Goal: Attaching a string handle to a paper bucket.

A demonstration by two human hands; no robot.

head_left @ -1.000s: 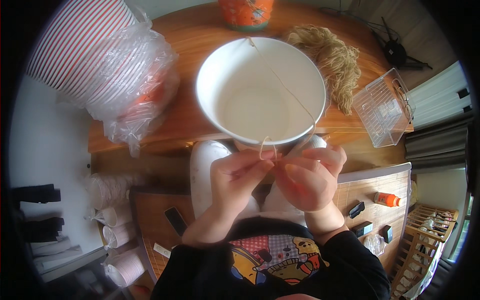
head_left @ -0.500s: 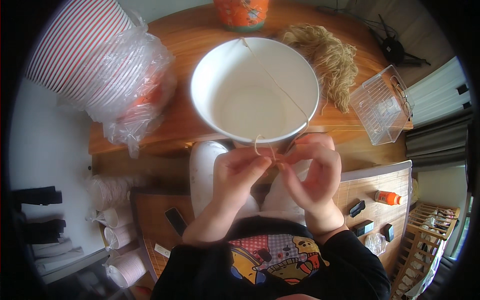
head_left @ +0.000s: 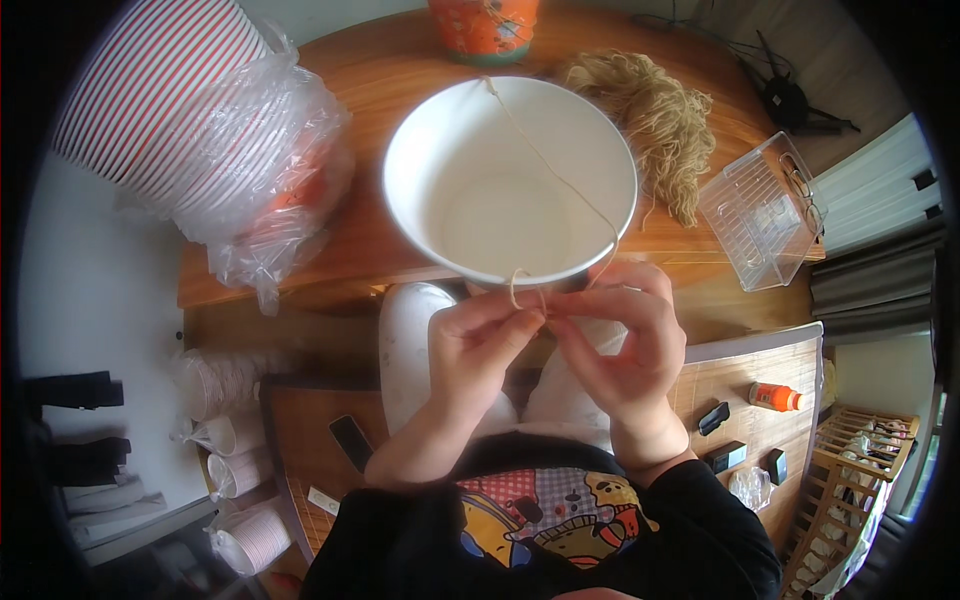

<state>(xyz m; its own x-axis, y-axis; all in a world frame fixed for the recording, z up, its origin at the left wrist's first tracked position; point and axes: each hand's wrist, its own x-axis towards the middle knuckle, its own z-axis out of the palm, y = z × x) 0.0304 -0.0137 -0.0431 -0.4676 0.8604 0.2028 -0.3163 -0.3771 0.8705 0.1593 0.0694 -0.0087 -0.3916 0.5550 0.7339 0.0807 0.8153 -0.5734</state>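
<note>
A large white paper bucket (head_left: 440,150) stands mouth up at the near edge of the wooden table. A thin tan string (head_left: 550,166) runs from the bucket's far rim across the mouth to the near right rim, and a small loop of it hangs at the near rim. My left hand (head_left: 468,350) pinches the string by that loop between thumb and forefinger. Close against it, my right hand (head_left: 630,340) also has thumb and forefinger closed on the string. The fingertips nearly meet and partly hide the strand between them.
Right of the bucket lies a bundle of tan strings (head_left: 655,120), beside a clear plastic basket (head_left: 765,215). An orange bucket (head_left: 485,28) stands behind. Stacked striped buckets (head_left: 165,90) in plastic fill the left. Lower down are a phone (head_left: 350,443) and an orange bottle (head_left: 775,397).
My right thumb and fingers have shifted slightly and drawn closer around the string. My left hand keeps its pinch, and the bucket stays in nearly the same place.
</note>
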